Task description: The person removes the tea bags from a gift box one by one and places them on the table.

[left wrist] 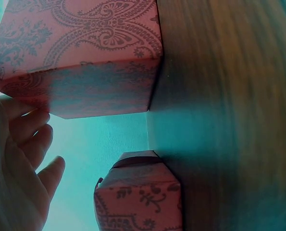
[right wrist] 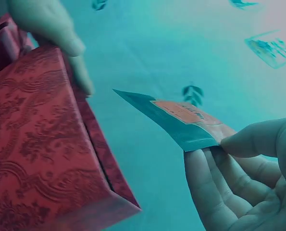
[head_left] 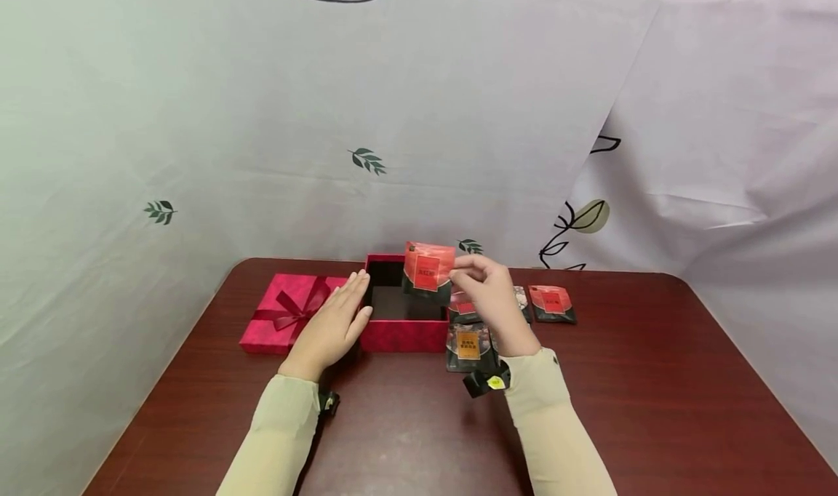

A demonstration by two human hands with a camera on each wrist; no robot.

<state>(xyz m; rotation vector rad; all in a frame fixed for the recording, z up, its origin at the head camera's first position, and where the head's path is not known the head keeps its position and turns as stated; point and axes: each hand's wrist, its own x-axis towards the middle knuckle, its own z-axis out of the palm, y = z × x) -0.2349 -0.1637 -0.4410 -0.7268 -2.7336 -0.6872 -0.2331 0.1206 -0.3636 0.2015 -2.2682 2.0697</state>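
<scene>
My right hand (head_left: 487,296) pinches a red and dark-green sachet (head_left: 428,270) by its right edge, thumb against the fingers. The sachet is held up, its labelled face showing, and overlaps the right part of a red patterned box (head_left: 406,337). That box stands uncovered, with a dark interior. Along its left rim lies my left hand (head_left: 332,329), fingers straight and thumb spread. In the left wrist view, the fingertips of that hand (left wrist: 22,159) are right at the box's wall (left wrist: 99,38). Seen from the right wrist, the sachet (right wrist: 176,115) tilts beside the box.
A red box lid (head_left: 268,336) with a dark red bow lies left of the box, partly behind my left hand. Right of the box lie several sachets, among them one with an orange label (head_left: 468,346) and a red one (head_left: 551,304). A printed cloth (head_left: 262,118) hangs behind the table.
</scene>
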